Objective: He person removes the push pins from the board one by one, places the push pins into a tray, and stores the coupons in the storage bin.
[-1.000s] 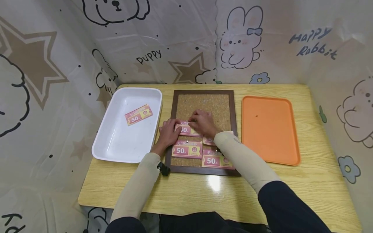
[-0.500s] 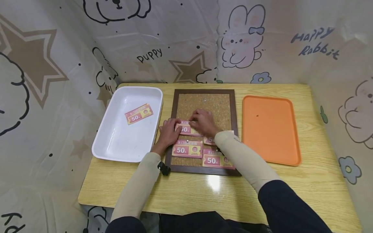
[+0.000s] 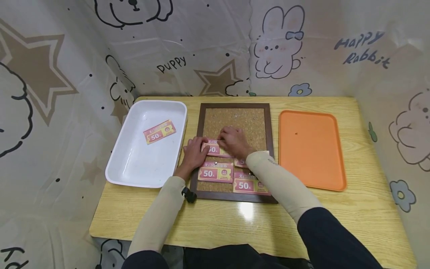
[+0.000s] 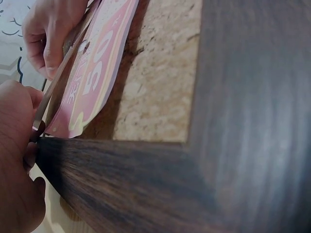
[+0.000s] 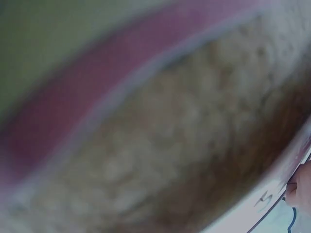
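A pink-and-yellow paper coupon [image 3: 214, 150] marked 50 lies on the framed corkboard [image 3: 235, 121]. My left hand [image 3: 193, 154] holds its left end, thumb and forefinger at the edges. At the coupon's top edge my right hand [image 3: 234, 142] has its fingers curled, thumb and fingertips pinching what looks like a pushpin, mostly hidden. Below it are a left coupon [image 3: 215, 173] with a pushpin [image 3: 216, 163] at its top, a lower right coupon [image 3: 246, 185], and another coupon [image 3: 239, 163] partly under my right wrist. In the left wrist view my right hand [image 4: 51, 36] reaches in beyond a coupon [image 4: 95, 73].
At left stands a white plastic basin [image 3: 144, 164] with one coupon [image 3: 159, 132] lying in it. To the right of the board is an orange tray [image 3: 310, 149]. Both rest on the wooden table [image 3: 215, 224]. Printed cloth [image 3: 201, 45] encloses the back and sides.
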The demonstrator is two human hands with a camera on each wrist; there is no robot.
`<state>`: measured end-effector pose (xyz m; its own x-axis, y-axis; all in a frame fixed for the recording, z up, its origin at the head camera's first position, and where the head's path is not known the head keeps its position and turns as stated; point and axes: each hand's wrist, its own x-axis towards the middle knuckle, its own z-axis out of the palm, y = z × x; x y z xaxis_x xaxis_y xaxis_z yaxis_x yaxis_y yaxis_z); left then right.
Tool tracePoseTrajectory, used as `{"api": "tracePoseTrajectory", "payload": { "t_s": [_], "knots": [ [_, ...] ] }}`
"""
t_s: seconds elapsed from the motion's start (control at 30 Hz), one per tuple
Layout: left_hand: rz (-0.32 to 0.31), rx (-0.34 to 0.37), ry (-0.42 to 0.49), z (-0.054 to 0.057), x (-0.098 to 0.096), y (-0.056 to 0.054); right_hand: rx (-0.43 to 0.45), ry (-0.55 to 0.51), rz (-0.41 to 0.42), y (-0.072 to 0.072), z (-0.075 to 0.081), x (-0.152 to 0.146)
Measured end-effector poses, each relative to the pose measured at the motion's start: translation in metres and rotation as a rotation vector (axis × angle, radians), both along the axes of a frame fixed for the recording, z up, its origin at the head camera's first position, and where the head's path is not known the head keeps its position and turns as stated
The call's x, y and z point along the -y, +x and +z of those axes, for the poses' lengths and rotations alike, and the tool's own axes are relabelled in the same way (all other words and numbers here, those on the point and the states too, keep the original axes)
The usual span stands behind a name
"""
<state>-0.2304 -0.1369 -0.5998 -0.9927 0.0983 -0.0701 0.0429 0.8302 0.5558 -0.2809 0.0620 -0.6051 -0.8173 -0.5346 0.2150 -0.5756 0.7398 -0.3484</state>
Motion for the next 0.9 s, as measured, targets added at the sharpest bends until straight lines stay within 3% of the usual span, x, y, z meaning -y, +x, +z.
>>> {"api": "tracePoseTrajectory", "payload": {
  "t_s": [0.17, 0.57, 0.9],
  "knots": [
    [0.008, 0.01, -0.003, 0.0005, -0.0001, 0.001, -0.034, 0.029, 0.008, 0.0004, -0.0006, 0.001],
    [0.011, 0.01, -0.004, -0.001, -0.0001, 0.0006, 0.066, 0.06, 0.005, 0.0025, 0.0063, 0.0004],
    [0.009, 0.003, 0.001, -0.0014, -0.0001, 0.0, 0.045, 0.043, 0.005, 0.0016, 0.0045, -0.0009]
  ]
}}
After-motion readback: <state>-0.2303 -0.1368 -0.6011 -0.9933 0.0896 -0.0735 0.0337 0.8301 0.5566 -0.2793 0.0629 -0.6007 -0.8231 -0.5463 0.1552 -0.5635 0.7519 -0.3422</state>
